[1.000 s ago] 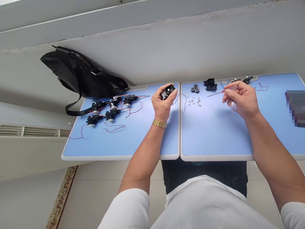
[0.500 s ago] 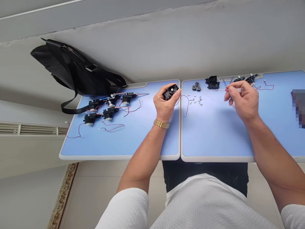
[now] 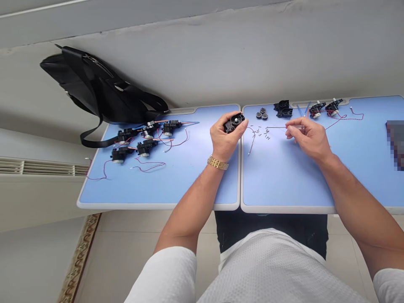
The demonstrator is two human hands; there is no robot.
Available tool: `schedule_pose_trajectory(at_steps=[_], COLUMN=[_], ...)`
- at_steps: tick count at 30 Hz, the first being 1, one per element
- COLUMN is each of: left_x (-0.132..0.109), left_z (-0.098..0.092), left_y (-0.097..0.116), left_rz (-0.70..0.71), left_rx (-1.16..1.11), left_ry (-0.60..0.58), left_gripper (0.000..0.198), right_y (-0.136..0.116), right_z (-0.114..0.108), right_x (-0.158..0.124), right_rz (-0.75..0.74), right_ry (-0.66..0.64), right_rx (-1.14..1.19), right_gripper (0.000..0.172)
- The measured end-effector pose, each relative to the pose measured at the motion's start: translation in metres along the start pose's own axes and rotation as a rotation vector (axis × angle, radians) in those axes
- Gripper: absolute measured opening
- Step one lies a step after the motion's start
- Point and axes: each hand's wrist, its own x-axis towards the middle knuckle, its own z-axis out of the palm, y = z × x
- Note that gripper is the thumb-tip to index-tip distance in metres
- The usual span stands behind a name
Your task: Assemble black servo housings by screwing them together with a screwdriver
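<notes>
Wrapped in the fingers of my left hand (image 3: pixel 224 135) is a black plastic motor housing (image 3: pixel 235 122) with a small white shaft facing up. A thin wire (image 3: pixel 253 141) trails from beside it onto the right table. My right hand (image 3: pixel 311 136) pinches a screwdriver (image 3: pixel 296 127) with a clear and red handle. Its slim shank points left, and the tip is at or just above a scatter of small screws (image 3: pixel 267 135); contact I cannot tell. Behind the screws sit three small round black parts (image 3: pixel 261 113) and black plastic housing shells (image 3: pixel 283 109).
Several black motor units (image 3: pixel 145 147) with red wires lie on the left table (image 3: pixel 189 185). Two more units (image 3: pixel 333 107) stand at the back of the right table (image 3: pixel 284 185), near blue strips (image 3: pixel 303 110). A black bag (image 3: pixel 104 97) leans against the wall. A pixelated item (image 3: pixel 396 143) lies far right.
My right hand has moved left and slightly down, bringing the screwdriver tip to the screws. My left hand, still around the motor housing, has shifted a little right.
</notes>
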Motion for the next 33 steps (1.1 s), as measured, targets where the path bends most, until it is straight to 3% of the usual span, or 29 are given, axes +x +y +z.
schedule_pose_trajectory(at_steps=[12,20,26,33], left_x=[-0.006,-0.007,-0.008,-0.010], left_z=[0.005,0.005,0.005,0.007], left_y=[0.005,0.009,0.011,0.008], left_rz=[0.013,0.016,-0.038,0.194], left_rx=[0.032,0.037,0.034,-0.015], left_ry=[-0.056,-0.076,-0.286,-0.541], left_gripper=[0.045,0.046,0.047,0.041], right_y=[0.005,0.000,-0.011,-0.027], right_z=[0.000,-0.002,-0.009,-0.015], right_x=[0.002,0.002,0.000,-0.005], right_rz=[0.010,-0.021,-0.070,-0.103], right_ry=[-0.004,0.062,0.121,0.106], right_rx=[-0.010,0.010,0.112,0.185], right_gripper=[0.015,0.012,0.009,0.024])
